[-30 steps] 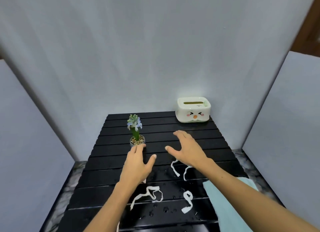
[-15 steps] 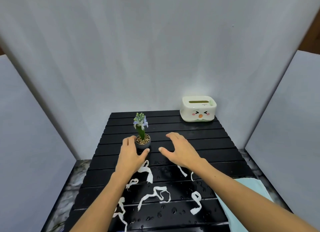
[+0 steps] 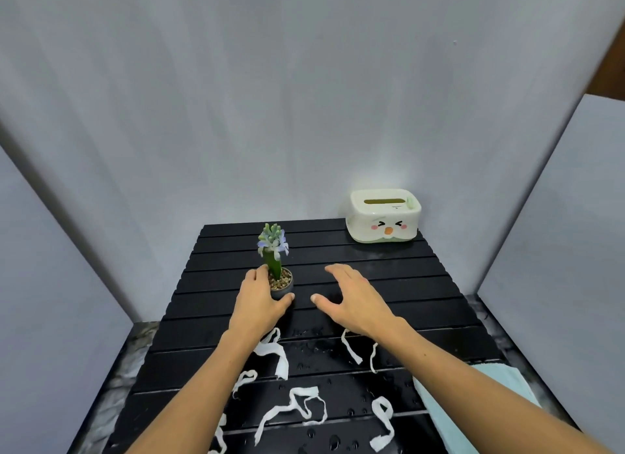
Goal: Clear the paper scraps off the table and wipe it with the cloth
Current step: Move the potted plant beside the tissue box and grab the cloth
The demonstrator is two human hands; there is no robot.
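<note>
Meanwhile, the left hand [image 3: 260, 301] cups a small pot [image 3: 281, 286] mid-table; the right hand [image 3: 355, 299] hovers open, empty. Scraps [image 3: 294, 406] litter the near slats, cloth [image 3: 473, 403] near right. Clearing has apparently yet to begin; next, gathering scraps.

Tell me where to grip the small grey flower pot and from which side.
Grip the small grey flower pot low around its round wall, coming from the near left, where the left hand already cups it. The tall flower stem blocks a grasp from above.
</note>
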